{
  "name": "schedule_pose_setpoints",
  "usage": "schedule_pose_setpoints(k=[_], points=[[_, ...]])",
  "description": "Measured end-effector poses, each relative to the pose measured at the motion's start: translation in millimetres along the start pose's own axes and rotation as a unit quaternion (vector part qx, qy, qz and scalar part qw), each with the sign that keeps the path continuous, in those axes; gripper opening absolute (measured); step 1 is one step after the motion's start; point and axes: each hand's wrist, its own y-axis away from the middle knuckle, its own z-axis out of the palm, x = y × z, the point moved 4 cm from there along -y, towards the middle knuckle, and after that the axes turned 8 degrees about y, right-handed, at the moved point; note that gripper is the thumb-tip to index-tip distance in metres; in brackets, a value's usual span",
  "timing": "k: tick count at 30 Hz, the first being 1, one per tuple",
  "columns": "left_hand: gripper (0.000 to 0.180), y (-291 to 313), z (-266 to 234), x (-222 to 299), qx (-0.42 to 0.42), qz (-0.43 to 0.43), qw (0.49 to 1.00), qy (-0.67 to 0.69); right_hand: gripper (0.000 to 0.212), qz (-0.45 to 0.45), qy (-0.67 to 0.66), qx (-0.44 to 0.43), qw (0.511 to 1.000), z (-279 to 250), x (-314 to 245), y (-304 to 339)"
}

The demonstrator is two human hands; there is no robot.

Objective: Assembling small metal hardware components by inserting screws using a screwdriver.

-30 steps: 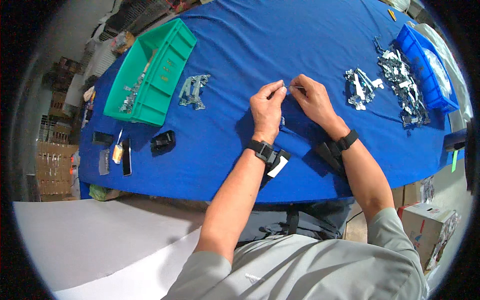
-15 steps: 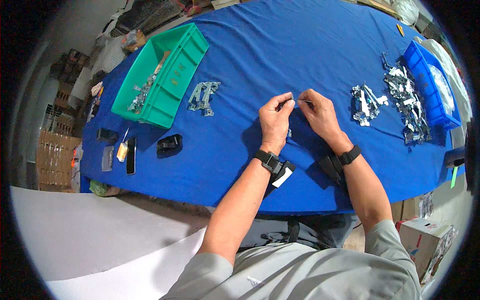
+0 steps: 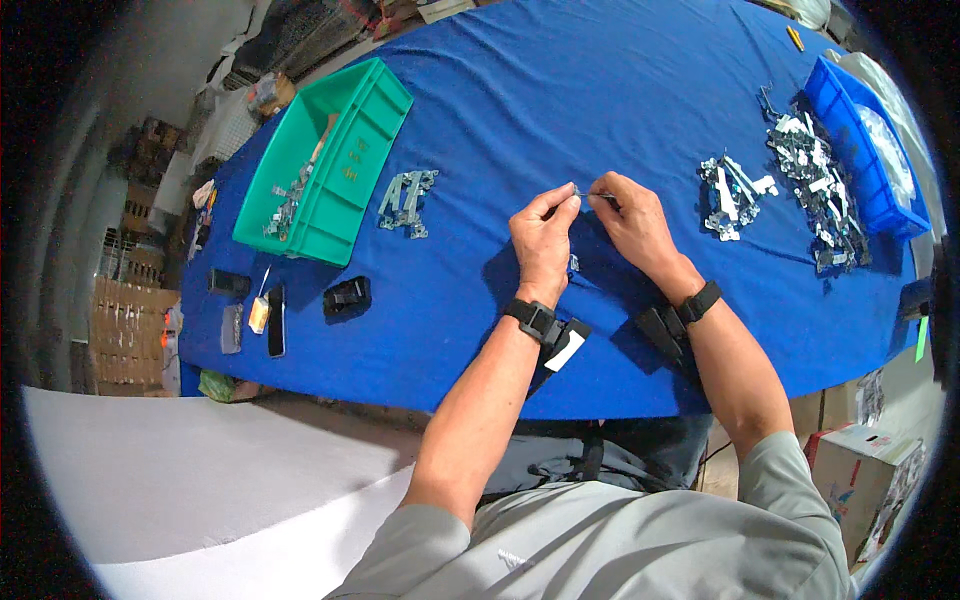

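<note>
Over the blue-covered table, my two hands meet fingertip to fingertip. My left hand [image 3: 541, 243] is closed, thumb against forefinger, pinching a small metal part [image 3: 582, 193]. From the other side, my right hand [image 3: 636, 226] is also closed in a pinch at the thin end of that part; the fingers hide most of its shape. Beside my left palm a bit of metal [image 3: 573, 264] shows; whether it belongs to the held part I cannot tell. Metal brackets lie in a small pile [image 3: 732, 196] right of my hands and another pile [image 3: 407, 203] to the left.
A green crate [image 3: 345, 190] holding metal parts stands at the left. At the right, a larger heap of brackets [image 3: 818, 190] lies against a blue bin [image 3: 868, 150]. Near the left front edge are a phone [image 3: 276, 322], a black object [image 3: 347, 296] and a yellow-handled tool [image 3: 260, 313].
The view has shifted slightly. My hands stay together in nearly the same pose, with the fingertips a little changed around the small metal part.
</note>
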Motion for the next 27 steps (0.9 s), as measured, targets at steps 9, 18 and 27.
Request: schedule_pose_setpoints(k=[9,18,27], points=[[0.023,-8,-2,-7,-0.003,-0.009,0.999,-0.035,0.013,-0.008,0.037,-0.006,0.999,0,8,-2],[0.023,-6,0,-6,-0.022,-0.012,0.999,-0.031,0.013,0.003,0.033,-0.007,0.999,2,13,1],[0.021,-11,-1,-5,-0.029,0.002,0.999,-0.033,0.014,-0.021,0.034,0.011,0.999,5,13,-1]])
